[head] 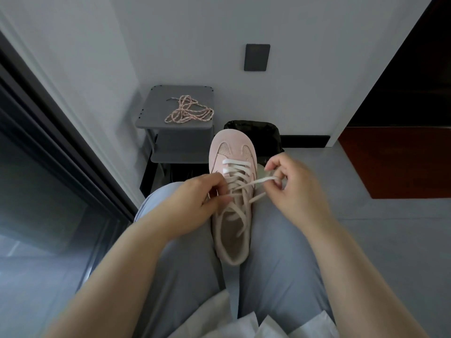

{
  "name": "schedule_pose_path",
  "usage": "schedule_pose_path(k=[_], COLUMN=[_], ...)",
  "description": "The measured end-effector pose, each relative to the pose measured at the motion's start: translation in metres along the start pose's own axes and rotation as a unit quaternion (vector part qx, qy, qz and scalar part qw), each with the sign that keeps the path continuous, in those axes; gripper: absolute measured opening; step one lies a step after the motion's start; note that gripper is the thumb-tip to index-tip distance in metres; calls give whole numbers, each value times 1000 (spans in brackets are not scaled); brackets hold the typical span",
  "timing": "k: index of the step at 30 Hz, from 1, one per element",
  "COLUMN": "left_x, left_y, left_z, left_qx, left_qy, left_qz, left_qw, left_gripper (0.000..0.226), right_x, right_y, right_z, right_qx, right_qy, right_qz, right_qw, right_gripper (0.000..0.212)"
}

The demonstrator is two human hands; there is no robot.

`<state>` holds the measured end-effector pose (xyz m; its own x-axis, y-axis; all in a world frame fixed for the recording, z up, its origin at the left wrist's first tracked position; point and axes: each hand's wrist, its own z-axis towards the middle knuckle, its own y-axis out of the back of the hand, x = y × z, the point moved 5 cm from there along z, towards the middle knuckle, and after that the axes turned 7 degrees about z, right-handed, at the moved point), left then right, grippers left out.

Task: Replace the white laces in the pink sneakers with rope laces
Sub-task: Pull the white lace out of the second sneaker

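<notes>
The right hand [290, 181] pinches a loop of the flat white cotton lace [246, 189] out to the side, fingers closed on it. The left hand [205, 198] closes thumb and fingers on the lace at the eyelets, likely to hold the shoe steady against the pull. The pink suede sneaker [231, 152] lies wedged between the thighs, toe pointing away, probably so both hands stay free. The pink-and-white twisted rope laces [188, 111] wait coiled on the small grey plastic stool [156, 111] ahead, within reach for later.

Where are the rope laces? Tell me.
The rope laces lie in a loose heap on the grey stool, upper centre-left, beyond the pink sneaker.
</notes>
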<state>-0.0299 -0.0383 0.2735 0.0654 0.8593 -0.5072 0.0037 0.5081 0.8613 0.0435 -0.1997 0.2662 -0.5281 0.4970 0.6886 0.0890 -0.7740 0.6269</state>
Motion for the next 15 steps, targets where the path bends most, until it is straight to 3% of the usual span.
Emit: schedule_pose_path(k=[3, 6, 8, 12, 15], left_x=[12, 16, 19, 35, 56], left_y=[0, 2, 8, 32, 54], left_z=[10, 15, 17, 19, 9], left_qx=[48, 117, 122, 4, -75], left_qy=[14, 23, 30, 72, 115], left_qz=[-24, -38, -8, 108, 191], left_qw=[998, 992, 992, 991, 972], left_gripper=[21, 20, 22, 18, 14], right_x=[1, 10, 11, -4, -12], right_y=[-4, -12, -12, 0, 5], right_z=[-3, -3, -3, 1, 4], right_qx=[-22, 58, 67, -35, -65], right_qy=[-38, -34, -30, -31, -27], right_qz=[118, 263, 318, 283, 236], right_qw=[992, 962, 945, 958, 969], right_gripper=[8, 8, 10, 3, 6])
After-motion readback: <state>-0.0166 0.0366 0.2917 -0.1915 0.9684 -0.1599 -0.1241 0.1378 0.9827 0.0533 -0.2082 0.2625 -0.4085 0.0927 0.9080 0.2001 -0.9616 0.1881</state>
